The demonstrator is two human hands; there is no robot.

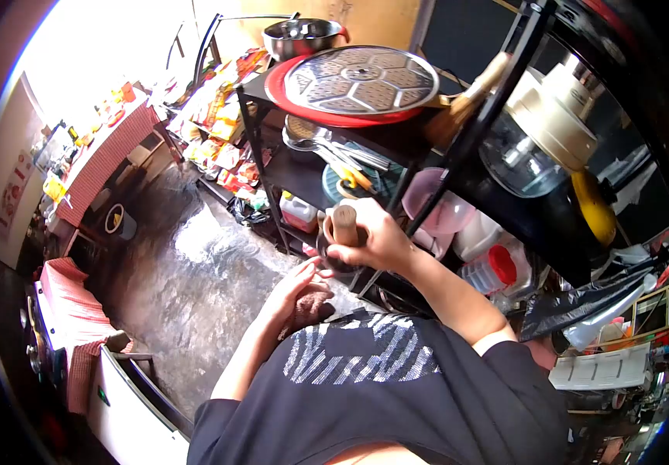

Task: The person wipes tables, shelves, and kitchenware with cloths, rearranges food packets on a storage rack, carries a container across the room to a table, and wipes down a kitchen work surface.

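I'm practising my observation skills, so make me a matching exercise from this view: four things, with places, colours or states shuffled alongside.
Things:
1. Right hand
2. Steel bowl
3. Patterned metal disc
4. Floor

Places, colours or states:
A. Grey and blotchy
B. Beyond the disc
C. Gripping a wooden handle
D. With red showing around its edge

Pairs: 1-C, 2-B, 3-D, 4-A

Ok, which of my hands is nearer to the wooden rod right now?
Your right. The right hand is wrapped around the wooden rod; the left hand is apart from it, nearer your body and off to its left.
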